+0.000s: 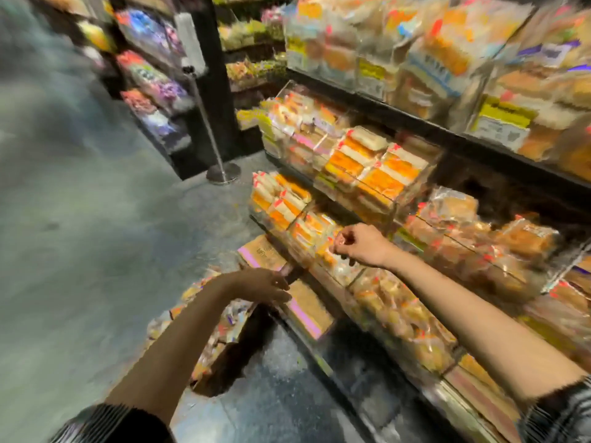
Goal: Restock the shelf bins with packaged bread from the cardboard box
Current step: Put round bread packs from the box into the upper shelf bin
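A tall dark shelving unit fills the right half of the frame, running from the top edge down to the lower right corner, its tiers lined with clear shelf bins packed with packaged bread in orange, white and brown wrappers. A grey floor takes up the left side, badly blurred. At upper left a second dark shelf carries bright purple, blue and red packets, and a metal stanchion post stands on its round base just in front of it. Low in the centre of the frame the cardboard box sits on the floor against the foot of the shelving, its flaps open with a pink tape strip along them, and more wrapped bread shows inside it at lower centre. The left hand reaches over the box near the flap; whether its fingers grip anything cannot be told through the blur. The right hand hangs over the lowest front bins in the centre, fingers curled in, with nothing visibly held.
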{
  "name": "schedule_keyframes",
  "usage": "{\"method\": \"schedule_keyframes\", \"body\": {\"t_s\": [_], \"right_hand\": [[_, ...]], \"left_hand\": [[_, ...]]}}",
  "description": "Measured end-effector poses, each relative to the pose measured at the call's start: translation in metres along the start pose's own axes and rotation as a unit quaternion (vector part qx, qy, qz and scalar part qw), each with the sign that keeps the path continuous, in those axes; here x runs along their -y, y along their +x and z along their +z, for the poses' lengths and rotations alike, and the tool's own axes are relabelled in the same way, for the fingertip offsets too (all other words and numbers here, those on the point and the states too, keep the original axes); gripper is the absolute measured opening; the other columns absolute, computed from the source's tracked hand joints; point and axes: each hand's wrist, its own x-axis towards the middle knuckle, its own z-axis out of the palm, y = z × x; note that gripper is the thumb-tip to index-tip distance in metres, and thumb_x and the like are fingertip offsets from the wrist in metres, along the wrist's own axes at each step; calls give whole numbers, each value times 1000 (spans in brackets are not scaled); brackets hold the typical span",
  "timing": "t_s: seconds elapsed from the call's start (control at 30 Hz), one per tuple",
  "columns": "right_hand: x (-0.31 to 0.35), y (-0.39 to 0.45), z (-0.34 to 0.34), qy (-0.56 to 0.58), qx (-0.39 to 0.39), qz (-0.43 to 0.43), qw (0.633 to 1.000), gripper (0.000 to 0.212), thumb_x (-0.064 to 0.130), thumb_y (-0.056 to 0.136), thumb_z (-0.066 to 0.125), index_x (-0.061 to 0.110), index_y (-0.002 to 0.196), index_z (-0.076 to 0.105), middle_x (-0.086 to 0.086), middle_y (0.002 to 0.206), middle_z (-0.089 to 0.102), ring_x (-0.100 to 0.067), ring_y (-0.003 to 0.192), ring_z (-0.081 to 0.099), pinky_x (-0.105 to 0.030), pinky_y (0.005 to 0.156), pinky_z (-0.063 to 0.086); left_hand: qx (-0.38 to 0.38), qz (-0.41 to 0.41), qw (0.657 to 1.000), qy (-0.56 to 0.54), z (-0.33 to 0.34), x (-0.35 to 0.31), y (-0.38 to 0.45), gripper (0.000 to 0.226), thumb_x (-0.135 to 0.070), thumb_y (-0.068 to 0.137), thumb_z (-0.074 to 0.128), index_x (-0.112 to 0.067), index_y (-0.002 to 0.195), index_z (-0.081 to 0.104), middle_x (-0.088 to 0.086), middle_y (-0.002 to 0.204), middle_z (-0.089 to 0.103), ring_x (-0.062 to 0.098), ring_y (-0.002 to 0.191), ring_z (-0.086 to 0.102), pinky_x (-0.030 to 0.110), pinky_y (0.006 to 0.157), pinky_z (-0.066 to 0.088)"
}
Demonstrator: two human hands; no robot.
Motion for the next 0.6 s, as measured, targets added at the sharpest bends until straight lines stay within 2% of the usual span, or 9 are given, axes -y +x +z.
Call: {"method": "schedule_keyframes", "body": {"t_s": [0.03,0.1,0.2,0.23,0.3,0.37,0.47,0.53,0.6], "right_hand": [[17,12,17,-9,17,-10,1000,14,14,86,64,10,73,62,-4,68,68,-8,55,59,-26,61,50],[47,33,48,-7,49,-22,999,13,5,86,61,7,73,60,3,61,66,-7,57,59,-14,53,45],[85,66,99,-26,90,-41,995,12,2,85,59,9,77,63,-8,78,66,-16,74,59,-14,55,37],[96,76,114,-25,101,-43,994,10,2,86,59,6,79,65,-8,77,65,-18,74,61,-14,54,37],[113,96,142,-14,134,-39,990,13,-2,86,59,3,75,63,1,57,61,-9,53,60,-9,44,36],[127,119,173,-16,171,-29,985,23,-6,86,58,9,68,55,10,41,55,2,34,49,-8,36,32],[138,159,223,-43,216,-42,974,13,3,84,67,11,76,60,-1,65,61,11,38,49,-10,39,35],[145,188,259,-77,241,-62,965,5,12,83,71,9,87,69,-4,75,62,11,43,52,-11,46,36],[151,214,290,-95,267,-75,956,15,19,83,72,7,93,71,-5,83,66,2,63,62,-13,54,40]], "left_hand": [[-7,-16,1000,-10,-2,26,-12,44,-46,87,59,-16,118,61,8,111,66,27,105,62,36,92,49],[-34,-44,998,-25,-4,71,-36,37,-40,90,59,-14,116,63,10,110,68,24,99,65,37,91,50],[-73,-87,990,-88,0,132,-63,32,-25,95,57,-2,118,60,16,115,65,26,102,64,33,87,50],[-82,-103,985,-110,2,149,-71,31,-23,95,57,-2,118,60,15,112,65,24,97,65,29,84,50],[-101,-131,975,-150,8,179,-85,28,-24,95,56,-8,117,61,5,104,66,12,82,63,16,74,48],[-141,-161,958,-193,17,213,-91,27,-27,95,57,-11,116,63,2,104,65,10,86,62,19,79,47],[-205,-222,913,-274,36,260,-89,23,-24,92,61,-10,110,65,3,99,65,19,93,63,29,85,48],[-248,-262,864,-352,47,289,-84,19,-15,91,63,-8,109,66,3,97,66,19,91,63,24,84,51],[-289,-284,800,-443,52,306,-80,19,-5,91,60,-9,109,65,-1,92,64,15,86,61,9,67,48]]}}
